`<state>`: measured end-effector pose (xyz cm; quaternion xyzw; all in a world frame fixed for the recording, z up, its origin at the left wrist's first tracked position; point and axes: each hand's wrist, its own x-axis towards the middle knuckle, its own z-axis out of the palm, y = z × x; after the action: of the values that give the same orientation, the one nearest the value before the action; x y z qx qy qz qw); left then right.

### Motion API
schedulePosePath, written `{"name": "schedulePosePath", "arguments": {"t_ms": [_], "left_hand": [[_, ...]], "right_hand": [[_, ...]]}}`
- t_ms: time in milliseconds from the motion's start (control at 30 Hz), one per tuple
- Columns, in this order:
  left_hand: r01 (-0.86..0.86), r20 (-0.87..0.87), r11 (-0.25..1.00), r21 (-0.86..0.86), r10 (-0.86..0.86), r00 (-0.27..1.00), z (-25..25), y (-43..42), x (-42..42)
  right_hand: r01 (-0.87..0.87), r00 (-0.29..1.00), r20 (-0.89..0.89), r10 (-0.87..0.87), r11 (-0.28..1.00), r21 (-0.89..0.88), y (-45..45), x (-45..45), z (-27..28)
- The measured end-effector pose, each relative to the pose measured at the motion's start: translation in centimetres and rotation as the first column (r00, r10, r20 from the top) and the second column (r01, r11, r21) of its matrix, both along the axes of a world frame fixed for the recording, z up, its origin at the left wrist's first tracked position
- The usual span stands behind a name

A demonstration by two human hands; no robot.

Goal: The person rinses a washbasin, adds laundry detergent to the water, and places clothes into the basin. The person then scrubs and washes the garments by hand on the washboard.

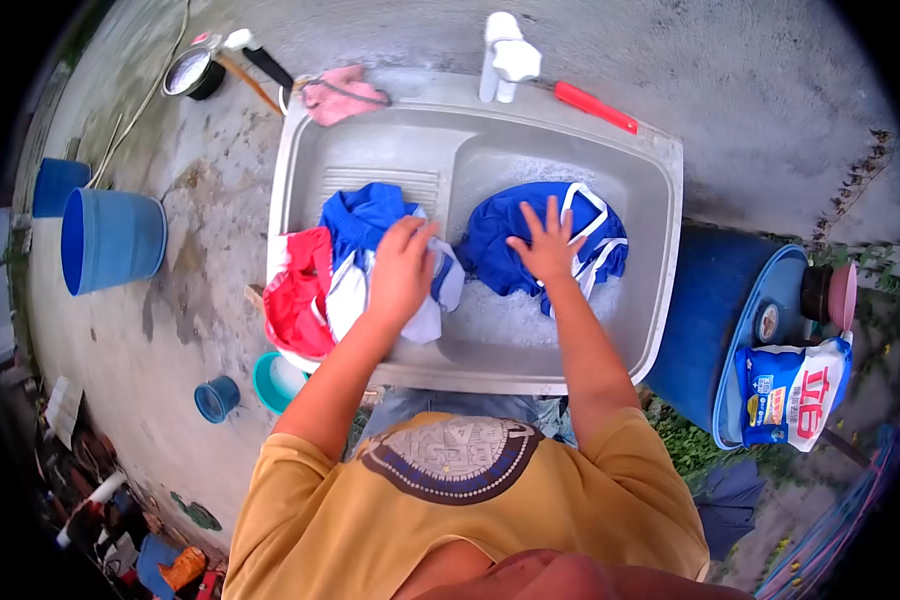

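A grey sink (665,270) with a ribbed washboard side and a deeper basin lies in front of me. On the washboard side, my left hand (402,272) rests with bent fingers on a blue and white garment (362,216), the cloth bunched beneath it. Beside that garment, a red cloth (296,312) with white parts drapes over the left rim. In the basin, my right hand (550,250) is open, its fingers spread flat on a wet blue garment with white trim (495,232). Foamy water surrounds this garment.
Behind the basin stand a white tap (505,60) and a red-handled tool (596,107). A pink rag (342,95) sits at the back left corner. To the right, a detergent bag (795,395) lies on a blue barrel (705,330). Blue buckets (120,242) stand left.
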<state>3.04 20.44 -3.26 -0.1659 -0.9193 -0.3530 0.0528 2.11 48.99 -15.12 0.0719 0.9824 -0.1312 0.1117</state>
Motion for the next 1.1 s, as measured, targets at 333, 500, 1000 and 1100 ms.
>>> {"name": "schedulePosePath", "arguments": {"t_ms": [333, 500, 1000, 1100], "left_hand": [[0.411, 0.515, 0.859, -0.305, -0.214, 0.830, -13.7, 13.6, -0.7], [0.375, 0.579, 0.815, -0.442, -0.061, 0.813, -16.2, 15.5, -1.5], [0.449, 0.576, 0.655, -0.608, -0.026, 0.817, -21.2, 16.9, -0.9], [0.534, 0.696, 0.755, -0.381, -0.146, 0.703, -15.5, 15.6, -2.4]], "right_hand": [[-0.224, 0.960, 0.114, 0.254, 0.948, -0.226, 1.8, -0.6, -6.2], [-0.043, 0.989, -0.139, 0.052, 0.997, 0.065, 4.7, 1.4, -3.9], [-0.077, 0.996, -0.031, 0.083, 0.986, 0.148, 5.3, 0.7, -9.7], [-0.120, 0.960, 0.258, 0.108, 0.992, 0.032, 4.9, -1.0, -4.4]]}}
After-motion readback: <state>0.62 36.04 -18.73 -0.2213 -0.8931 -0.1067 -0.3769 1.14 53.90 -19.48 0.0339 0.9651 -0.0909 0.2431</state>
